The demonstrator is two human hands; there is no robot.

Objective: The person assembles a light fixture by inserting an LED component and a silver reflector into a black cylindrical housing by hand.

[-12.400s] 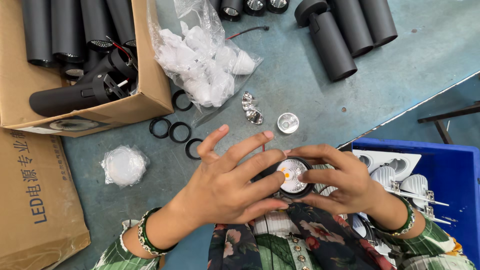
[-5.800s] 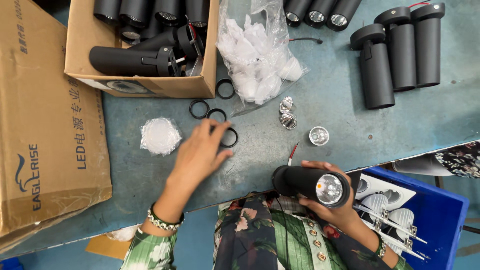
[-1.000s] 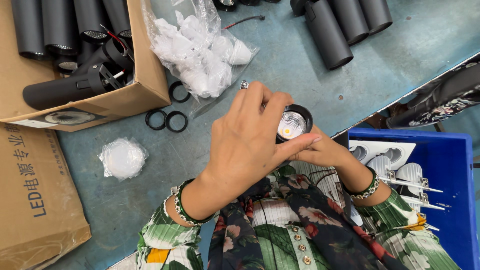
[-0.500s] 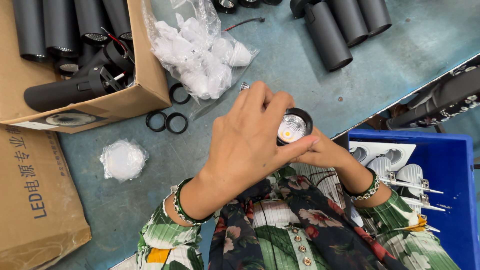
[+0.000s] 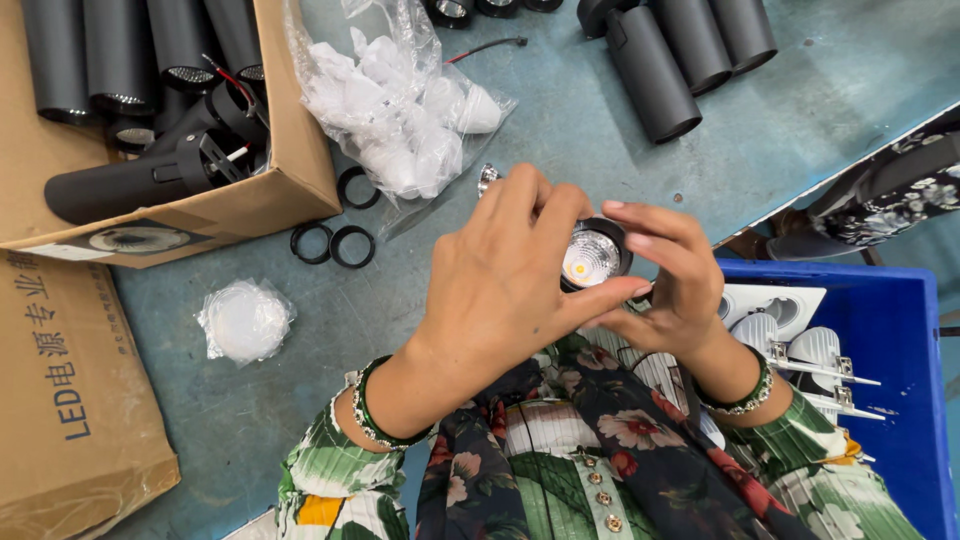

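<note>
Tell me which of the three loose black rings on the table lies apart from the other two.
The ring nearest the plastic bag, beside the cardboard box's corner. The other two rings lie touching side by side, closer to the person.

Single view, head-worn camera. Looks almost straight down over the wearer's chest onto the scuffed teal worktable. Close range: left hand and right hand sit mid-frame, near the lens. Frame reaches the open brown cardboard box of black tubes at upper left and the blue plastic bin at right. No second view to overlap with.
</note>
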